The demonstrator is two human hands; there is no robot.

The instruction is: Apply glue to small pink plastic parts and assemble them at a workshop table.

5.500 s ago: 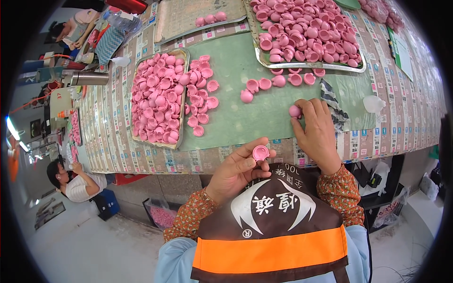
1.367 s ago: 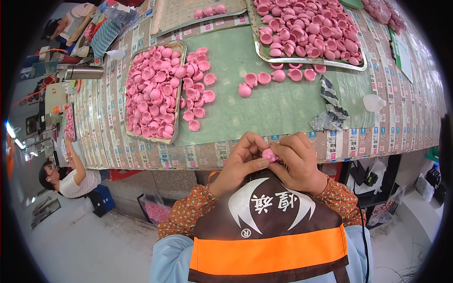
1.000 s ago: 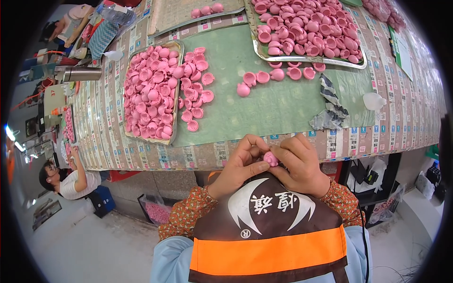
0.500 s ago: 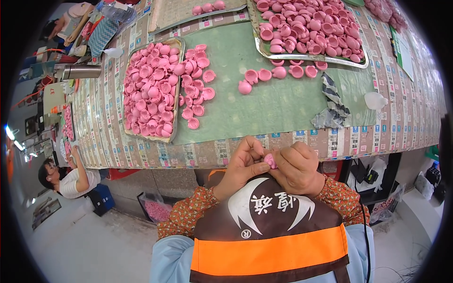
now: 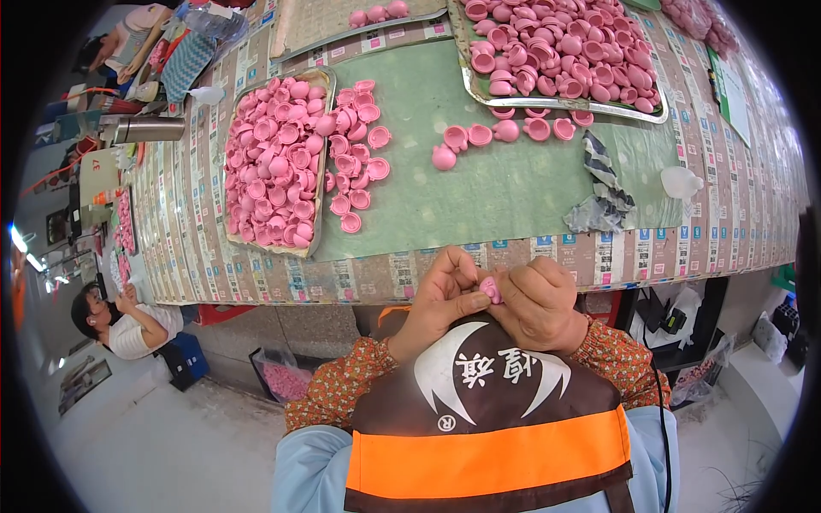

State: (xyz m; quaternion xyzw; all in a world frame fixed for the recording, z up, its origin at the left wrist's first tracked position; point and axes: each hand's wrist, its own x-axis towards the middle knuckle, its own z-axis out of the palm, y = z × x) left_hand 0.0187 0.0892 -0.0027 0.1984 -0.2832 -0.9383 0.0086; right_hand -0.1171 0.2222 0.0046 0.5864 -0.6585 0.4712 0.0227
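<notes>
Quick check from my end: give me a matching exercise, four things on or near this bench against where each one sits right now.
Things:
1. small pink cup
2. left tray of pink cups
3. striped cloth
4. metal flask

Places:
A. lying on its side at the far left of the bench
B. pinched between the left hand and right hand, close to the apron
C. on the green mat, right of centre
D. at the mat's left edge, heaped full, with loose cups beside it

Pairs: 1-B, 2-D, 3-C, 4-A
</notes>
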